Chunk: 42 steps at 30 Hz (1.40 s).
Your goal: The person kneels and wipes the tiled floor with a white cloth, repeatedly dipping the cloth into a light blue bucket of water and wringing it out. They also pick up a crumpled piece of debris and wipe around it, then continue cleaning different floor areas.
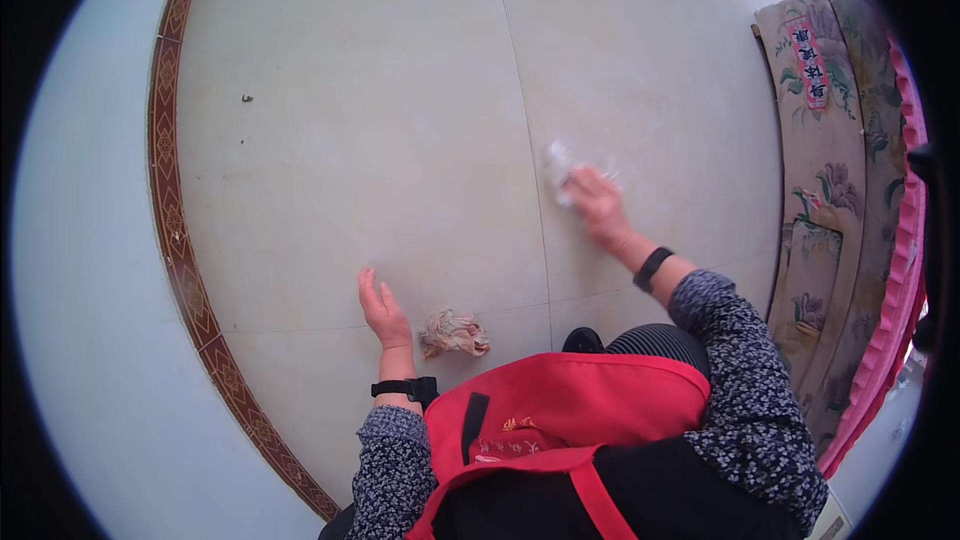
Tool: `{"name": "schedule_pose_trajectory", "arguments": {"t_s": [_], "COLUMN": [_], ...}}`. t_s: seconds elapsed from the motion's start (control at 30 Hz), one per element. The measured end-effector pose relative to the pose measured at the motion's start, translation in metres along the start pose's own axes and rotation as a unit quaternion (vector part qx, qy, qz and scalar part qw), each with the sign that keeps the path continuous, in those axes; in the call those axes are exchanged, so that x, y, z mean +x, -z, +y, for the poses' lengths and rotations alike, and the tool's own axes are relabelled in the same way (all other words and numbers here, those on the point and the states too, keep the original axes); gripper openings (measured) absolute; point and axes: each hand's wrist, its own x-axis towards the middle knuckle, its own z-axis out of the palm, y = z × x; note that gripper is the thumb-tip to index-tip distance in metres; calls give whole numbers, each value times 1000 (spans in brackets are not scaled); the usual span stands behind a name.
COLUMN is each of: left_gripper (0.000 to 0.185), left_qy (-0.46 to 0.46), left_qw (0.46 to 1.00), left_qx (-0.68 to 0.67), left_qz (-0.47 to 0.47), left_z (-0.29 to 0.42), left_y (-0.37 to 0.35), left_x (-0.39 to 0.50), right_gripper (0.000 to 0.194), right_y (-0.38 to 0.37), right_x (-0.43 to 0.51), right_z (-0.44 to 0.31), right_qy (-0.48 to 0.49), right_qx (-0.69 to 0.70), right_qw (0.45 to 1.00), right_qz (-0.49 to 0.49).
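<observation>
My right hand (pixel 598 206), somewhat blurred, is pressed over a whitish, partly see-through crumpled thing (pixel 557 169) on the pale tiled floor (pixel 390 127), just right of a tile joint. Whether it is a plastic bag or a thin wipe I cannot tell. My left hand (pixel 384 307) is raised at the lower middle with its fingers apart from the thumb, holding nothing. A crumpled, stained cloth (pixel 454 334) lies on the floor close to the right of that hand, not touched by it.
A brown patterned skirting border (pixel 166 142) runs along the white wall (pixel 90 202) at the left. Small dark bits (pixel 247 99) lie on the floor. At the right stands furniture with flower-patterned covering (pixel 817 142) and a pink ruffled edge (pixel 904 240). A black shoe (pixel 583 340) shows beside the red apron (pixel 570 397).
</observation>
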Motion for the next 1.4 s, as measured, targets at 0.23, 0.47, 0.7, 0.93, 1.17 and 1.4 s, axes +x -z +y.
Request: {"name": "schedule_pose_trajectory", "arguments": {"t_s": [0.23,0.47,0.7,0.93,1.17,1.4], "left_gripper": [32,32,32,34,41,50], "left_qy": [-22,-24,-22,-149,-321,-368], "left_qw": [999,998,999,983,899,845], "left_qx": [39,52,36,42,88,180], "left_qz": [-11,-2,-18,-98,-285,-344], "left_z": [3,-10,5,45,98,91], "left_y": [3,9,-1,-25,-91,-116], "left_x": [-7,0,-8,-4,-17,-27], "right_gripper": [39,32,27,33,24,36], "right_y": [-26,102,17,-5,91,104], "right_x": [-62,-20,-45,-66,-52,-61], "right_z": [-130,75,22,-116,94,281], "right_qy": [-69,-395,-65,-36,-374,-562], "right_qx": [434,362,5,427,448,-77], "right_qw": [836,821,990,866,744,769], "right_qz": [-329,197,126,-256,324,294]}}
